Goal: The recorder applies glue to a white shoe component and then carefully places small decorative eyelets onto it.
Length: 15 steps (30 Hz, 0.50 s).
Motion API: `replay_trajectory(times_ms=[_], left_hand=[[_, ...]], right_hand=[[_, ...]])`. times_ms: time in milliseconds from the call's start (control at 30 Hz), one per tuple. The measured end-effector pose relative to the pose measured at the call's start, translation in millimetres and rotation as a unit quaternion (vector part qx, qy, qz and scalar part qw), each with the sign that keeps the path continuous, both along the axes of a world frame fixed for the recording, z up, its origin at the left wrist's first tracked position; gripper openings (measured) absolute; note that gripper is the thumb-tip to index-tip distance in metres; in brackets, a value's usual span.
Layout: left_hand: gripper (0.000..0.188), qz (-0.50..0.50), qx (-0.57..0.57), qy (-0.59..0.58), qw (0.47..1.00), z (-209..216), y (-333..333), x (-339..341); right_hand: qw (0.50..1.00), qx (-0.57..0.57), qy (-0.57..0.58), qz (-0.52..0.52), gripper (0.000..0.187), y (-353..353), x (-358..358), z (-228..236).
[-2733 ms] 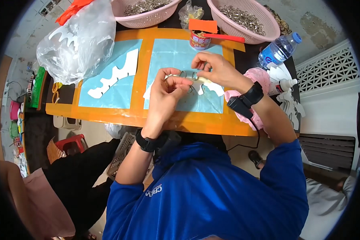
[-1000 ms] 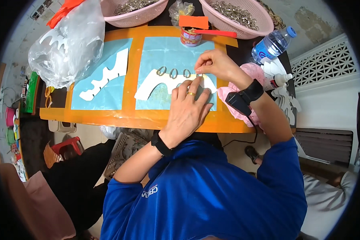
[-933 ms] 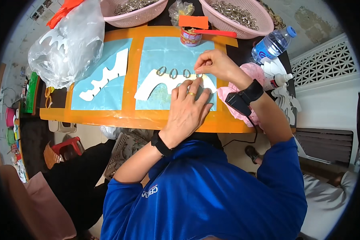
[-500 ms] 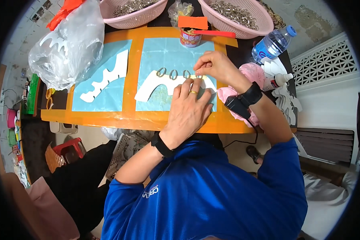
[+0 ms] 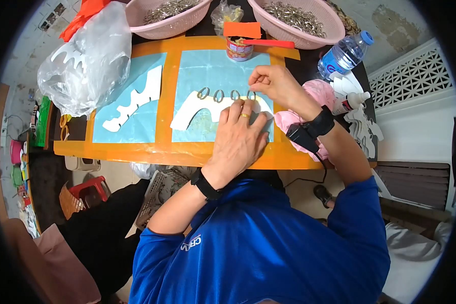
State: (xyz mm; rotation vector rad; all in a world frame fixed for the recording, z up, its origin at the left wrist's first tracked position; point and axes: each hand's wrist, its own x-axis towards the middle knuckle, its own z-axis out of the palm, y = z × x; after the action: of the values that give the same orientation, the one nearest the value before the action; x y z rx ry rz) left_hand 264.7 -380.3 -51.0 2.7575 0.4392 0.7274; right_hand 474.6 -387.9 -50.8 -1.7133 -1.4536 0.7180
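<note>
A white arched cut-out piece (image 5: 191,112) lies on a light-blue sheet (image 5: 202,63) in front of me. Several oval metal rings (image 5: 218,96) stand in a row along its far edge, where a pale yellowish strip shows. My left hand (image 5: 236,133) rests flat over the piece, its fingers spread and their tips just below the rings. At the rightmost ring (image 5: 251,95), my right hand (image 5: 274,83) hovers with thumb and fingers pinched together. Whether anything sits between those fingertips is too small to tell.
Pink baskets of metal rings (image 5: 319,42) stand at the back. A small tub (image 5: 239,51) carries a red stick and an orange card. Another white cut-out (image 5: 137,101) lies left, beside a plastic bag (image 5: 86,71). Pink cloth (image 5: 320,92), a bottle (image 5: 344,57) and glue (image 5: 350,103) are right.
The right hand's fingers have drawn up slightly from the rightmost ring, which now shows more plainly. My left hand stays in place on the white piece.
</note>
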Motion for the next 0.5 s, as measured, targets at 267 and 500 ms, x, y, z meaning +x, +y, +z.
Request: replay_trajectory(times_ms=[267,500], left_hand=[[0.037,-0.001,-0.009,0.016,1.0,0,0,0],[0.046,0.0,-0.017,0.007,1.0,1,1,-1]], right_hand=[[0.995,0.033,-0.092,-0.01,0.015,1,-2,-5],[0.996,-0.001,-0.091,-0.007,0.017,6,6,-15]])
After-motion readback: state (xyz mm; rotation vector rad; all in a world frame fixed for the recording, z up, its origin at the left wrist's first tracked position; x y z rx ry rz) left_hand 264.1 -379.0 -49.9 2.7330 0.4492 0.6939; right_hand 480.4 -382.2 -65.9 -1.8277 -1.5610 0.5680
